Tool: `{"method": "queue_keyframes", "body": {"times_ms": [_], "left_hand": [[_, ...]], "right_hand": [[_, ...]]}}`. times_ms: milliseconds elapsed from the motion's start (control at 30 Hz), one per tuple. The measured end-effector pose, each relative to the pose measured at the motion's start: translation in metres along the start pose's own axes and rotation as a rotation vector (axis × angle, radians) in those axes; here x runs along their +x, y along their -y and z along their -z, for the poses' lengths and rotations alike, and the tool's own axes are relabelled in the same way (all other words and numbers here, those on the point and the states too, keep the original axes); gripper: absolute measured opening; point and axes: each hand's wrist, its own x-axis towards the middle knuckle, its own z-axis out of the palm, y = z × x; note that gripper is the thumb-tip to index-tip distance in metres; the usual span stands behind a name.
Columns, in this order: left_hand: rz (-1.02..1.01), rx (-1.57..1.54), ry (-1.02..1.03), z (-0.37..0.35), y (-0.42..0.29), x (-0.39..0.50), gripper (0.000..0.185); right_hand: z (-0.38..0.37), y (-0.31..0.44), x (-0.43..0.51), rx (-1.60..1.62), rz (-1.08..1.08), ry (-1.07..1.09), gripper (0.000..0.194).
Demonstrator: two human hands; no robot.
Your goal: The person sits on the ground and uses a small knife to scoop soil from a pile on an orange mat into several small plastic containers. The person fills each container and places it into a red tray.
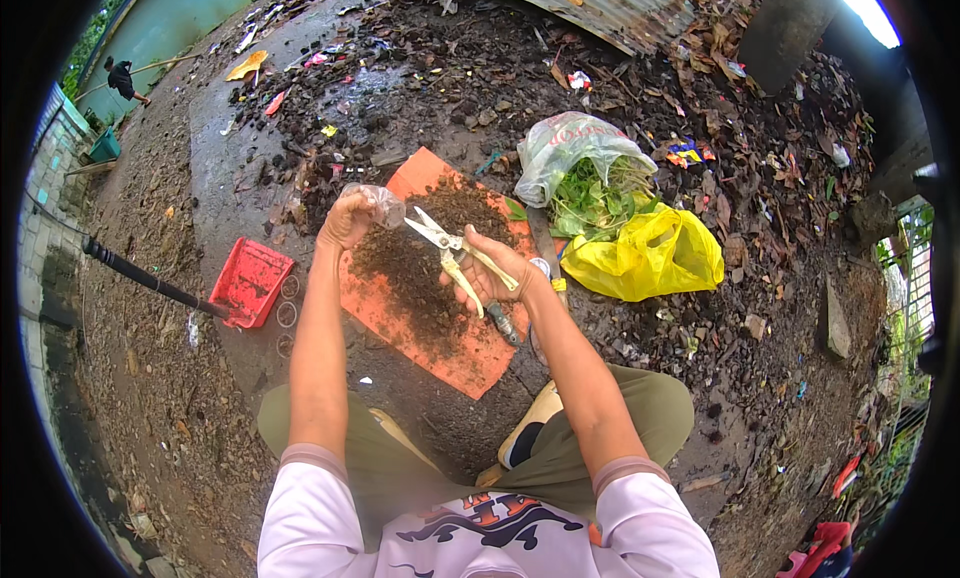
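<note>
My left hand (349, 216) grips a clear plastic cup (385, 206), its open side not plain to see. In my right hand (491, 269) are pruning shears (448, 249) with cream handles, blades spread and pointing at the cup. Below both hands lies an orange mat (480, 368) bearing a heap of dark soil (409, 278). A tool with a dark grip (503, 324) rests on the mat under my right hand. Right of the mat, leafy green cuttings (592, 199) spill from a whitish plastic bag (574, 143), beside a yellow plastic bag (649, 255).
A red dustpan (251, 282) with a black handle stands at the left, next to several clear round rims (287, 314) on the ground. Corrugated metal sheet (600, 8) lies at the top. Litter and dead leaves cover the ground around. A person (121, 79) is far off, upper left.
</note>
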Motion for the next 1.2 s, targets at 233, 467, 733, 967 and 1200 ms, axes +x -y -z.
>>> {"method": "queue_keyframes", "body": {"times_ms": [233, 467, 733, 967, 1200], "left_hand": [[0.06, 0.029, -0.008, -0.013, -0.004, -0.004, 0.008], [0.08, -0.007, -0.039, -0.025, -0.01, -0.007, 0.009], [0.075, -0.039, -0.065, -0.016, -0.003, -0.001, 0.01], [0.029, -0.002, -0.048, -0.017, -0.002, -0.002, 0.013], [-0.007, 0.026, -0.011, -0.015, 0.002, -0.005, 0.008]], "right_hand": [[-0.009, 0.002, -0.004, 0.045, 0.009, 0.053, 0.078], [-0.019, 0.004, -0.01, 0.125, 0.015, 0.075, 0.077], [-0.011, -0.001, -0.004, 0.115, 0.09, 0.051, 0.059], [-0.02, 0.003, -0.001, -0.052, 0.056, -0.037, 0.057], [-0.022, -0.002, 0.013, -0.204, 0.058, -0.435, 0.065]]}}
